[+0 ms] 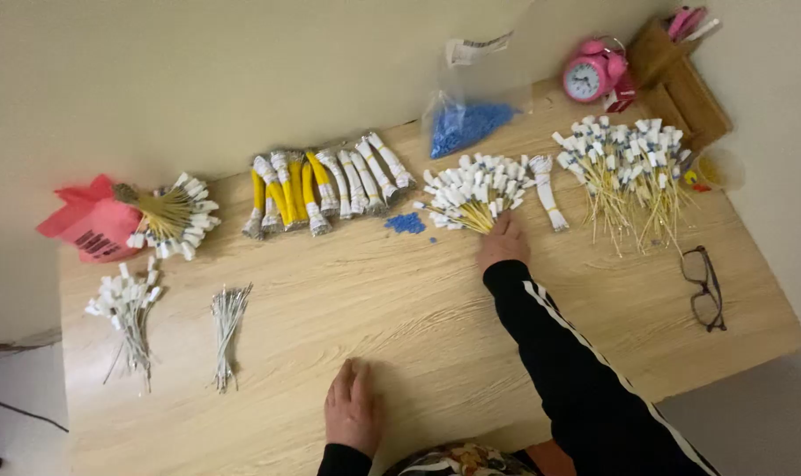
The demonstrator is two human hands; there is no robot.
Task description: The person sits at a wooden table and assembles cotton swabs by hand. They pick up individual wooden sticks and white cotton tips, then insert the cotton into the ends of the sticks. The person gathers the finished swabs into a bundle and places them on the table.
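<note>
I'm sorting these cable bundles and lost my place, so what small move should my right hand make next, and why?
Probably close the right hand on the fanned bundle of yellow cables with white caps: its fingers already rest at the bundle's gathered end, while the left hand lies flat on the table, holding nothing.

Wooden table (435, 317) — cable bundles (325, 189), glasses (705, 286), perhaps beads (406, 224).
</note>
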